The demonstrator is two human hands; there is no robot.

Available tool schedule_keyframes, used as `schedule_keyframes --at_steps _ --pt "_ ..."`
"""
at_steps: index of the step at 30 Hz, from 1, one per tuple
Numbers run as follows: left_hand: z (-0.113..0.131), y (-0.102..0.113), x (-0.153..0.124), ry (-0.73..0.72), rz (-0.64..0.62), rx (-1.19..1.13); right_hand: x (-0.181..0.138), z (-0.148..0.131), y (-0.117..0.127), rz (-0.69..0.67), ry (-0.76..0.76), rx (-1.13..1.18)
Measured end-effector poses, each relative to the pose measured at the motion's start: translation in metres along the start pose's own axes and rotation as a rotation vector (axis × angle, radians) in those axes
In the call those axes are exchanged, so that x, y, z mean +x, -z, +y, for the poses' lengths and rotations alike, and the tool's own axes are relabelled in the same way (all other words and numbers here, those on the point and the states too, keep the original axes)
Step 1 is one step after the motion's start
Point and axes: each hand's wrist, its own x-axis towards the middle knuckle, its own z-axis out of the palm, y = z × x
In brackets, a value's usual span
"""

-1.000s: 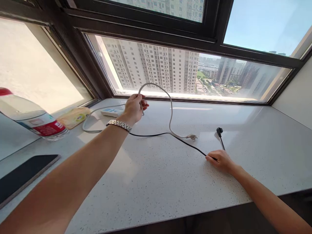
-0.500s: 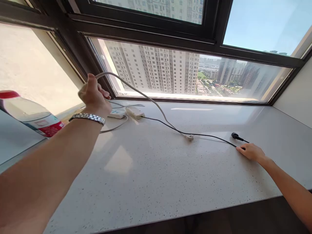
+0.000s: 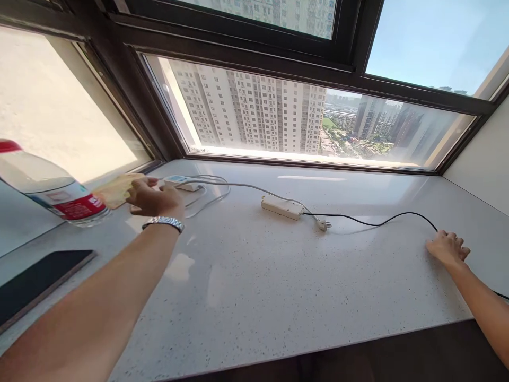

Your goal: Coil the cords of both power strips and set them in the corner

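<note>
The left hand [image 3: 153, 197], a metal watch [image 3: 164, 223] on its wrist, reaches low over the far left of the speckled white bench [image 3: 254, 297], its fingers curled together near the end of the grey cable [image 3: 238, 185]; whether they actually pinch the cable cannot be told from this angle. That grey cable runs from the loops beside a small white power strip [image 3: 181, 183] at the window corner, across the bench to its plug [image 3: 323, 225], which lies flat near the middle. Just beside the plug sits a white adapter block [image 3: 281, 207], and from its end a thin black cable [image 3: 377, 220] arcs to the right, reaching the right hand [image 3: 447, 247]. The right hand lies palm down on the bench with fingers spread and pressed to the surface, on top of the black cable, which shows again past the wrist at the frame's right edge. The two hands are well apart, one at each end of the laid-out cables. To the left of the left hand lies a yellowish packet [image 3: 115, 190], and beyond it a clear plastic bottle [image 3: 47, 185] with a red label on its side. A dark phone [image 3: 37, 281] rests near the lower left edge. Tall apartment blocks show through the window [image 3: 278, 111] behind the bench.
</note>
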Motion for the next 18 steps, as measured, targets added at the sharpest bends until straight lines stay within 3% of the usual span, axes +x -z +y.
schedule_keyframes --at_steps 1,3,6,8,11,13,16,18 --pt "0.012 -0.001 -0.009 -0.044 0.027 0.054 -0.008 -0.013 -0.001 0.075 0.127 0.019" --pt "0.045 -0.004 -0.029 -0.360 -0.065 0.134 -0.027 -0.047 -0.003 0.171 0.398 0.132" --pt "0.099 -0.017 -0.060 -0.867 -0.508 0.129 -0.063 -0.109 -0.005 0.166 0.773 0.315" --pt "0.125 -0.031 -0.078 -0.953 -0.842 0.238 -0.088 -0.149 -0.008 0.105 0.953 0.382" --pt "0.135 -0.049 -0.088 -0.700 -1.246 0.438 -0.118 -0.189 -0.019 -0.036 1.071 0.458" --pt "0.128 -0.054 -0.083 -0.509 -1.346 0.337 -0.129 -0.201 -0.027 -0.066 1.061 0.516" --pt "0.110 -0.057 -0.070 -0.218 -1.314 -0.057 -0.135 -0.202 -0.033 -0.082 1.035 0.617" --pt "0.100 -0.059 -0.059 -0.002 -1.125 -0.296 -0.135 -0.199 -0.034 -0.104 1.031 0.682"
